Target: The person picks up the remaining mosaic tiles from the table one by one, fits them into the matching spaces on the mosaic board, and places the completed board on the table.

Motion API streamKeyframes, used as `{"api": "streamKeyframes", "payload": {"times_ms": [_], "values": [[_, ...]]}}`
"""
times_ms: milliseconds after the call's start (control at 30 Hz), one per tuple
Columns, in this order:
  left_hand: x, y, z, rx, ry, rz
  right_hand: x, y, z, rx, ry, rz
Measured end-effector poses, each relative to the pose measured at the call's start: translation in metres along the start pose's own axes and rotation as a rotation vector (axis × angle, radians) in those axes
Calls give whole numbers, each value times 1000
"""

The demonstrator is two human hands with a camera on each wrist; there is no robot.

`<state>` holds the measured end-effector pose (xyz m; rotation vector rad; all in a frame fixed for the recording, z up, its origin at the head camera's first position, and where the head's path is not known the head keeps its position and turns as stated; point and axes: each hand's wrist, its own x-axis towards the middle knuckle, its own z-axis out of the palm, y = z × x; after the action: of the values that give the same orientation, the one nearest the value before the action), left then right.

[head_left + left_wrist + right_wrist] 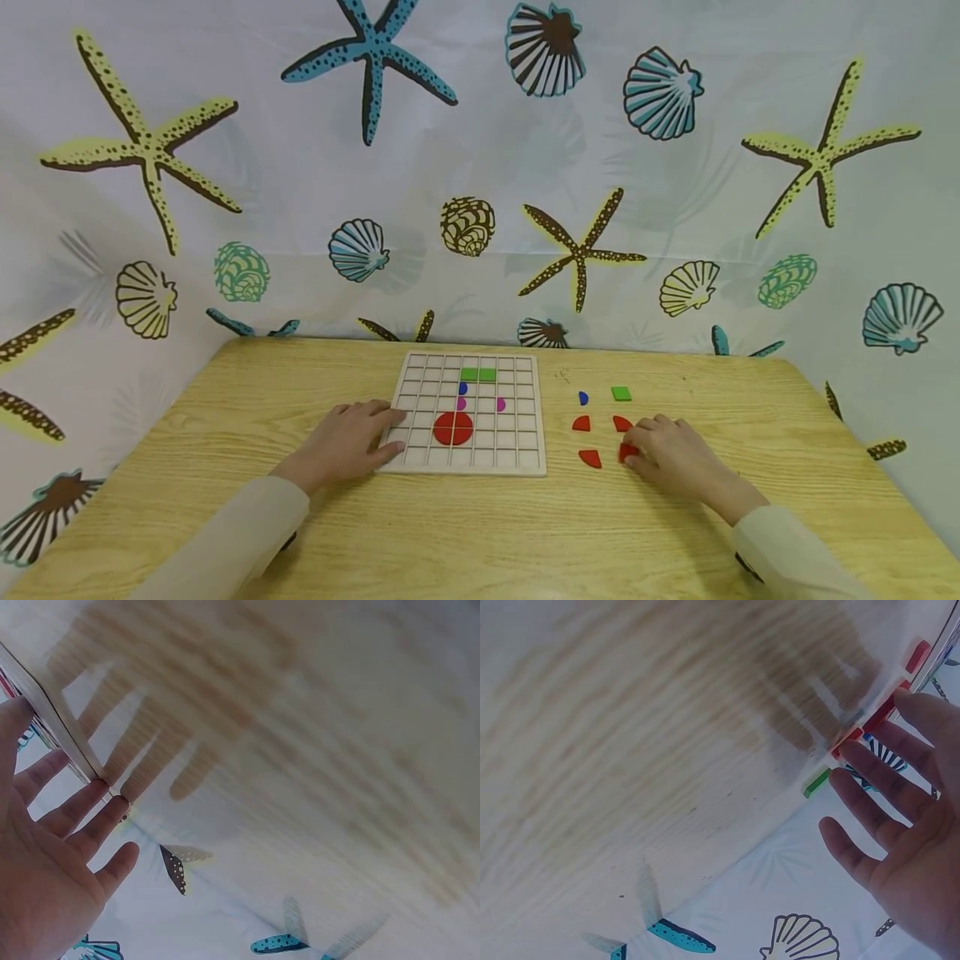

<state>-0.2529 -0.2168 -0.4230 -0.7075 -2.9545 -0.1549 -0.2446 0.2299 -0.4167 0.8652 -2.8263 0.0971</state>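
A white gridded board (517,450) lies mid-table in the head view. On it sit a red circle made of quarter pieces (453,428), two green squares (478,375), a blue half-circle (462,388) and two magenta half-circles (501,405). My left hand (341,442) rests at the board's left edge, thumb and fingertips over its border, fingers fairly straight. Right of the board, my right hand (675,458) pinches a red quarter-circle piece (883,711) between thumb and index finger, down at the tabletop. Its fingers partly hide that piece in the head view.
Around the right hand lie more loose pieces: red quarter-circles (590,458), a blue half-circle (582,398) and a green square (621,393). The wooden table (480,533) ends at a white cloth (442,308) printed with starfish and shells, which surrounds its back and sides.
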Motion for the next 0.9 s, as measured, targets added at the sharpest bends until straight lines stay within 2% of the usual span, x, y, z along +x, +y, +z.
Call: {"api": "streamKeyframes", "payload": {"times_ms": [367,667,900], "values": [[2,-1,0,-14,-21,-18,10,-6,-6,-36,47,-47],[2,-1,-1,-17,-32,-20,25,-17,-11,1,45,-76],[2,-2,0,-7,-23,-12,37,-27,-9,-17,28,-108]]}}
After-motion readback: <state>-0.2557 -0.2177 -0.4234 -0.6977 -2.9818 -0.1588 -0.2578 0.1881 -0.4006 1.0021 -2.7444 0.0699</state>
